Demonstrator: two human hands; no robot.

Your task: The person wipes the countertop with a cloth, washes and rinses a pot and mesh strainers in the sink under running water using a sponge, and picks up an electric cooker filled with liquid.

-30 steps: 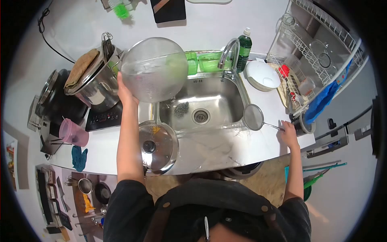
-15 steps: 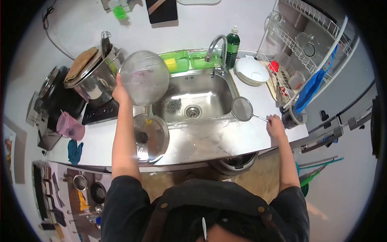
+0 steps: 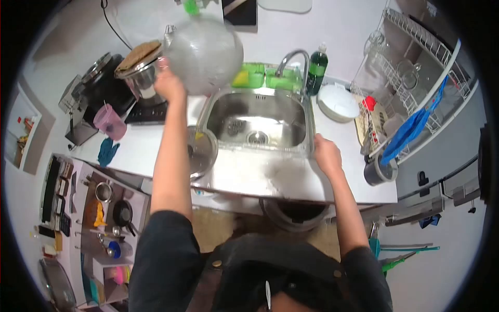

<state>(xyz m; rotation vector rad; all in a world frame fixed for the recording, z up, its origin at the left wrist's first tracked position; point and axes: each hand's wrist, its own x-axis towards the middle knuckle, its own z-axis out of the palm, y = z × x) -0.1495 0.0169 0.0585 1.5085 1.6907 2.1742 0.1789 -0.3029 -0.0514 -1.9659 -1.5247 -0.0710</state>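
Note:
My left hand (image 3: pixel 169 83) is closed on the rim of a large, clear round bowl (image 3: pixel 205 57), raised above the sink's (image 3: pixel 249 112) back left corner and blurred by motion. Its smooth, see-through side faces me. My right hand (image 3: pixel 328 155) is a closed fist by the sink's front right corner. The strainer it held a moment ago is not clear now; only a grey smear (image 3: pixel 285 174) shows on the counter to its left. A dark scrubber (image 3: pixel 236 126) lies in the sink near the drain. Under my left forearm sits a pot lid (image 3: pixel 204 153), partly hidden.
Behind the sink stand the faucet (image 3: pixel 302 70), a green soap bottle (image 3: pixel 317 67) and green trays (image 3: pixel 283 80) with a yellow sponge. White dishes (image 3: pixel 339 102) and a wire rack (image 3: pixel 416 86) are on the right. A steel pot (image 3: pixel 143 80) and pink jug (image 3: pixel 110 122) are on the left.
My left hand has swung the bowl up and away from me. My right hand has moved left to the sink's corner, and the strainer no longer shows clearly. The view has shifted.

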